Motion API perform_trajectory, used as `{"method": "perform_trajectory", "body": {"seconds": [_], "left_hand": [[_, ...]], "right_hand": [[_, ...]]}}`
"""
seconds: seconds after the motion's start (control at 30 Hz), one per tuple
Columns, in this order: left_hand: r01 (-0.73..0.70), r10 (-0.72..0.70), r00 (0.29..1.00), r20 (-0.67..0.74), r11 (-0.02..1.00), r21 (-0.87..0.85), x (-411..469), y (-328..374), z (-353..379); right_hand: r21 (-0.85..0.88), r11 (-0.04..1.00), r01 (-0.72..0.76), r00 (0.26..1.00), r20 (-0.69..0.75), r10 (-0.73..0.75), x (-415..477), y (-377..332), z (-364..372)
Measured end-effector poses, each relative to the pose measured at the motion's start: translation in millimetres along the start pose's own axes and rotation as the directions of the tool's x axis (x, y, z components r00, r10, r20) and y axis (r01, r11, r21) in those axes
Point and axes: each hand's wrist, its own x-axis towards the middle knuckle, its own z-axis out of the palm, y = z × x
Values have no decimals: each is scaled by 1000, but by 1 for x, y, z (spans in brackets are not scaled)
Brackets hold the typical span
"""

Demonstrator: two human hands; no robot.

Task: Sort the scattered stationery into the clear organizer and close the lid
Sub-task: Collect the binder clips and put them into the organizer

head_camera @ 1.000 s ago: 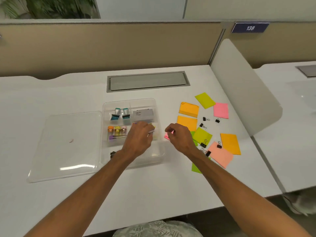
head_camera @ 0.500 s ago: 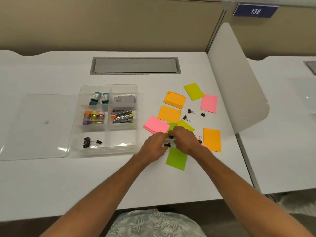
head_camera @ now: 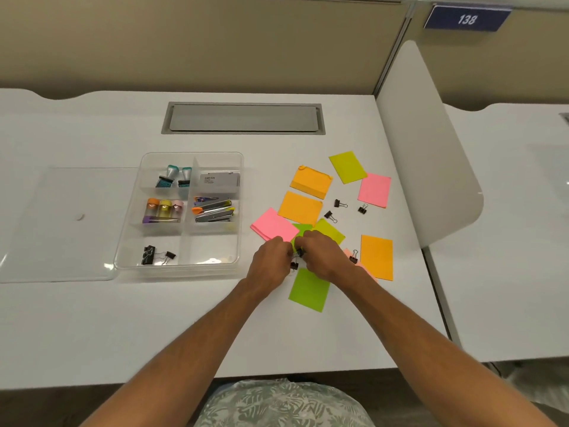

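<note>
Since a second ago, both hands have left the organizer point(head_camera: 180, 266). Binder clip point(head_camera: 300, 252) pinched between my left hand point(head_camera: 272, 258) and right hand point(head_camera: 320, 257); organizer lies leftward, nearer the left hand, on the surface point(head_camera: 92, 328).

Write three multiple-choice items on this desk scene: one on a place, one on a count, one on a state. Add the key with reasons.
1. Where do the binder clips already sorted lie in the clear organizer?
A. near-left compartment
B. far-right compartment
C. on the lid

2. How many small capped bottles stand in the middle-left compartment?
A. one
B. three
C. six

3. What is the state of the lid?
A. shut on the organizer
B. off, flat on the desk at its left
C. held in both hands

Key: 1 A, the clips sit in the corner nearest the person; 2 B, orange, yellow and pink caps show; 3 B, the left hand and right hand meet over the notes instead.
</note>
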Motion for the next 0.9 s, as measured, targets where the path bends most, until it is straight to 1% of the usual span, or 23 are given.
{"method": "perform_trajectory", "body": {"seconds": [0.17,0.33,0.47,0.53,0.6,0.67,0.77,0.9], "left_hand": [[-15,15,1000,3,994,-104,2,-1,-1],[-33,37,999,27,991,-131,3,-3,0],[-13,27,999,46,962,-272,11,-9,-9],[-6,19,999,33,937,-350,15,-14,-18],[13,-12,1000,4,904,-428,16,-18,-30],[54,-75,997,-21,860,-508,17,-24,-44],[99,-148,989,-25,767,-635,17,-37,-68],[129,-233,971,-49,686,-716,8,-66,-101]], "right_hand": [[43,999,-7,1000,-7,8,-1,2,-2],[73,996,-50,999,-14,52,-2,1,-4],[182,971,-154,979,-105,175,-2,0,-5],[231,953,-195,962,-145,232,1,-2,-8],[291,935,-201,945,-192,263,4,-6,-12],[366,911,-192,933,-221,285,9,-14,-17],[476,862,-174,914,-248,322,19,-34,-24],[554,823,-122,905,-279,322,38,-73,-30]]}}
